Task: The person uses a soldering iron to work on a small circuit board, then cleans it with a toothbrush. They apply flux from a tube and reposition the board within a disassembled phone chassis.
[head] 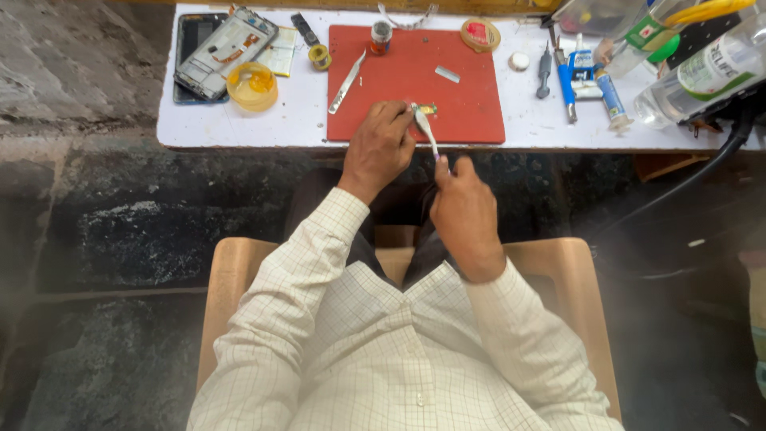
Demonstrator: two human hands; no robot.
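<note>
down at the near edge of the red mat (pixel 471 96), the left hand (pixel 379 150) has its fingers curled and pressed onto a small greenish-gold part (pixel 426 108), pinning it against the mat. the right hand (pixel 464 214) hangs off the near side of the mat, over the lap, with its fingers pinched around the lower end of a slim metal tool (pixel 427 132) whose tip reaches up to touch the small part. on the mat's left half lie silver tweezers (pixel 346 83), tilted; at its far edge stands a small dark bottle (pixel 381 37), and a little grey strip (pixel 447 74) lies right of centre. left of the mat, on the white desk (pixel 303 120), sit a yellow dish (pixel 252 86), a small tape roll (pixel 320 57) and an opened phone (pixel 225 52). right of the mat lie a blue-handled tool (pixel 566 86), a glue tube (pixel 612 99) and a clear plastic bottle (pixel 702 76).
</note>
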